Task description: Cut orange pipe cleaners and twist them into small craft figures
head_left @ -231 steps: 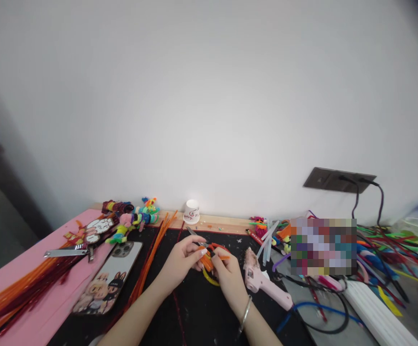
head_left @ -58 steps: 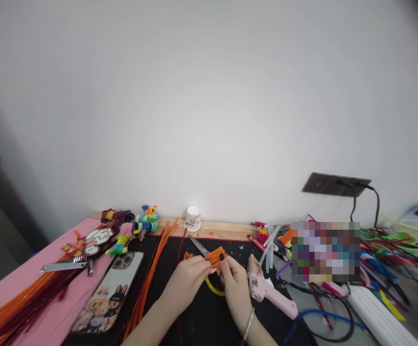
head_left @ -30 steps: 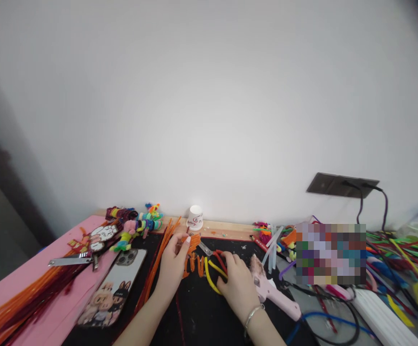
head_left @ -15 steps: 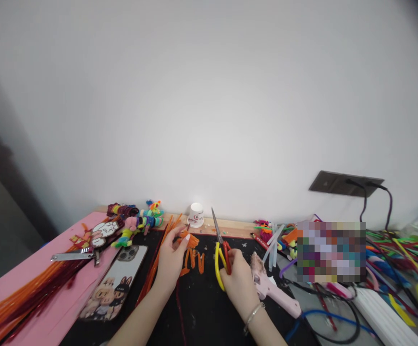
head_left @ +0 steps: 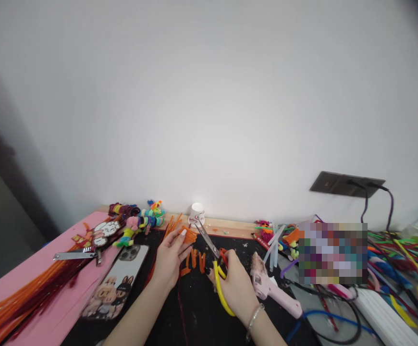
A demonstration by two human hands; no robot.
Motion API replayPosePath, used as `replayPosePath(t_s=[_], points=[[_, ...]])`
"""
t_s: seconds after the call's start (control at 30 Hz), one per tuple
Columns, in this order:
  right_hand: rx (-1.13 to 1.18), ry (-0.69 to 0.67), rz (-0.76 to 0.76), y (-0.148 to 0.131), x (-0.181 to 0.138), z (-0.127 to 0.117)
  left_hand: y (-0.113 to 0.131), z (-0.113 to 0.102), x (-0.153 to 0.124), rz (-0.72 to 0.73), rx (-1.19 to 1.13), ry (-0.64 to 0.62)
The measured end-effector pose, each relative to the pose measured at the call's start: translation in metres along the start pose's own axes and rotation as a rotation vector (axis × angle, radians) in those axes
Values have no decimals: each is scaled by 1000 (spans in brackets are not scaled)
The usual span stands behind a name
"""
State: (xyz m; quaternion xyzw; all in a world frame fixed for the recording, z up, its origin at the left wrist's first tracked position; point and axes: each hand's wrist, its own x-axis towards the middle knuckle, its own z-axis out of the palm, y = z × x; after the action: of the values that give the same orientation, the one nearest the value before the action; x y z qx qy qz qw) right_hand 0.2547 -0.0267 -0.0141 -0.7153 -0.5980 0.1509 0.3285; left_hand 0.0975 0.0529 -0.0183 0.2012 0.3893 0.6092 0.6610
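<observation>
Pinched between the thumb and fingers of my left hand (head_left: 173,254) is a folded bunch of orange pipe cleaner (head_left: 190,235). My right hand (head_left: 233,278) grips scissors (head_left: 209,240) with yellow and red handles. Their blades point up and left, the tips close to the right of the orange bunch and in front of the white paper cup (head_left: 196,214). Several short bent orange pieces (head_left: 194,259) lie on the black mat (head_left: 205,307) between my hands. Long orange pipe cleaners (head_left: 173,222) lie partly hidden behind my left hand.
On the left are a phone (head_left: 115,283), a bundle of orange and dark red pipe cleaners (head_left: 32,298) and a hair clip (head_left: 75,254). A pink glue gun (head_left: 277,293), glue sticks (head_left: 275,245), cables and a white power strip (head_left: 385,317) lie on the right.
The scissors have swung left, bringing their blades toward the orange bunch. My left hand has turned slightly, its fingers more spread beneath the bunch.
</observation>
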Motion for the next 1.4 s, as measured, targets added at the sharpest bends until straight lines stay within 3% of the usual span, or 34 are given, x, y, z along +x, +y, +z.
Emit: replayPosePath(t_s=[0.3, 0.67, 1.23, 1.4], points=[[-51, -82, 14, -1, -1, 0, 0, 1, 1, 77, -3, -5], [-88, -68, 13, 1, -1, 1, 0, -1, 2, 216, 257, -17], [-58, 11, 22, 3, 1, 5, -2, -2, 1, 205, 206, -19], [69, 22, -20, 5, 2, 4, -2, -3, 2, 187, 237, -25]])
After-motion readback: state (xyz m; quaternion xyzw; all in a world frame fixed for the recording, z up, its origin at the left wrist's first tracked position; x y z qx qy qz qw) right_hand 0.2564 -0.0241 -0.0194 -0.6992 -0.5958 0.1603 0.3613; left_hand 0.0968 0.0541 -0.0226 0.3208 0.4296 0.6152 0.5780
